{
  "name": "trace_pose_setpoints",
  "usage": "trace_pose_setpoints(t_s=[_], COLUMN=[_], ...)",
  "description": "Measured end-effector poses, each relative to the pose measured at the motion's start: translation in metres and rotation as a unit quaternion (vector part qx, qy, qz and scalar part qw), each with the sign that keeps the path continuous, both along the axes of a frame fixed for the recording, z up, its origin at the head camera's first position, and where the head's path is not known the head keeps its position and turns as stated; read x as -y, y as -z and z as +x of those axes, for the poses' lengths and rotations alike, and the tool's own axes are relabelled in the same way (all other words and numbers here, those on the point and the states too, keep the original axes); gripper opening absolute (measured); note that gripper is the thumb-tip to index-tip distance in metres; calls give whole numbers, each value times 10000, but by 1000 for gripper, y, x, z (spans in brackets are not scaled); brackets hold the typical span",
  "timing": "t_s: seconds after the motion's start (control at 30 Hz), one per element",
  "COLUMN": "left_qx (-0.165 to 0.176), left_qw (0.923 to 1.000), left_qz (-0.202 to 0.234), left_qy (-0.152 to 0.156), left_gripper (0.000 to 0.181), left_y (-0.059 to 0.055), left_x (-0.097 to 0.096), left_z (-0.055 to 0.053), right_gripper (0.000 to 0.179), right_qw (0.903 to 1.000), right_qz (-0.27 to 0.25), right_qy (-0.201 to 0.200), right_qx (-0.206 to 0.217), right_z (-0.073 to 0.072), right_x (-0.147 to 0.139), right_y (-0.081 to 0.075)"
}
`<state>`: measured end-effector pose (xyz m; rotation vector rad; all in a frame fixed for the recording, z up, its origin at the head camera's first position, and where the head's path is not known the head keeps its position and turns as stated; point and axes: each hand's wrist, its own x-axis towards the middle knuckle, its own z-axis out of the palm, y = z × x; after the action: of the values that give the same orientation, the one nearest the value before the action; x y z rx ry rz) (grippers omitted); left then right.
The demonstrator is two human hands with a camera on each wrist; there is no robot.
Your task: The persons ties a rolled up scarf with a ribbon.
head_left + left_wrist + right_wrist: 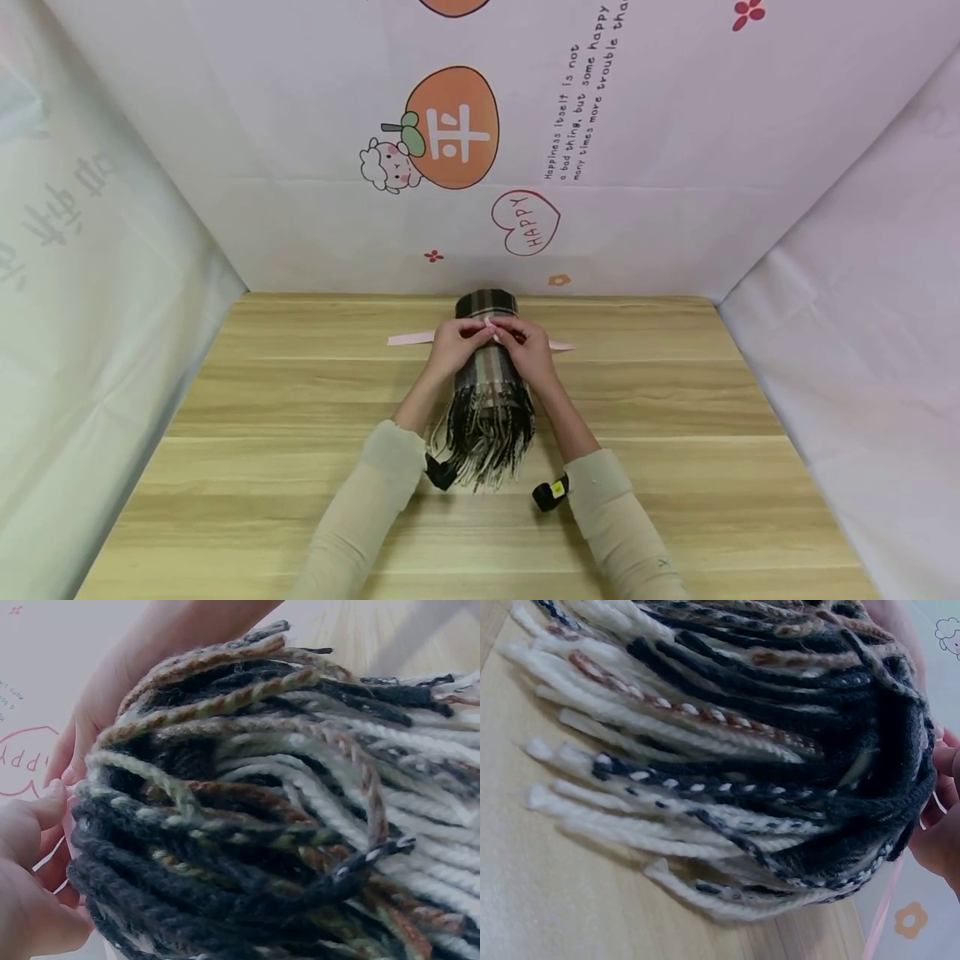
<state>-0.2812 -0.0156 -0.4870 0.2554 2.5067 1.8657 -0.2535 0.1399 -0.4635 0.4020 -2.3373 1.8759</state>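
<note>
A rolled plaid scarf [489, 367] in black, grey, brown and white lies lengthwise on the table, its twisted fringe [491, 433] toward the person. A pink ribbon [410, 339] passes across the roll near its far end, with one end out to each side. Over the top of the roll my left hand [452, 343] pinches the ribbon between thumb and fingers. From the other side my right hand [531, 348] pinches it too, the fingertips of both hands meeting. Fringe strands [225, 810] fill the left wrist view and hide most of the scarf there.
The wooden table [300, 433] runs back to a white printed backdrop [315, 125], close behind the scarf's far end. White sheets [97, 333] hang at both sides. Black wrist-camera parts [550, 495] sit beneath the forearms, near the fringe.
</note>
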Motion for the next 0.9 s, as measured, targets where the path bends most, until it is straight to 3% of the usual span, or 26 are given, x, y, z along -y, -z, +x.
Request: trace_pose_setpoints(t_s=[0.13,0.23,0.43,0.6,0.73,0.9], left_qx=[149,239,52,-154,-41,-19], left_qw=[9992,9980,9974,9980,9985,9983], left_qz=[370,578,709,618,553,549], left_qy=[-39,-70,-80,-12,-9,-169], left_gripper=[23,23,25,24,23,21], left_y=[1,2,2,0,0,0], left_x=[-1,-1,1,0,-2,-5], left_z=[0,0,2,4,4,3], right_gripper=[27,26,18,26,35,35], right_qw=[9998,9999,9954,9905,9820,9630], right_qz=[-66,-73,185,591,-10,-961], right_qy=[-162,74,823,769,431,514], right_qx=[-71,20,444,979,1840,2464], right_z=[-11,-15,-14,-16,-19,-22], right_x=[-4,-6,-6,-6,-6,-2], right_y=[17,26,26,21,14,9])
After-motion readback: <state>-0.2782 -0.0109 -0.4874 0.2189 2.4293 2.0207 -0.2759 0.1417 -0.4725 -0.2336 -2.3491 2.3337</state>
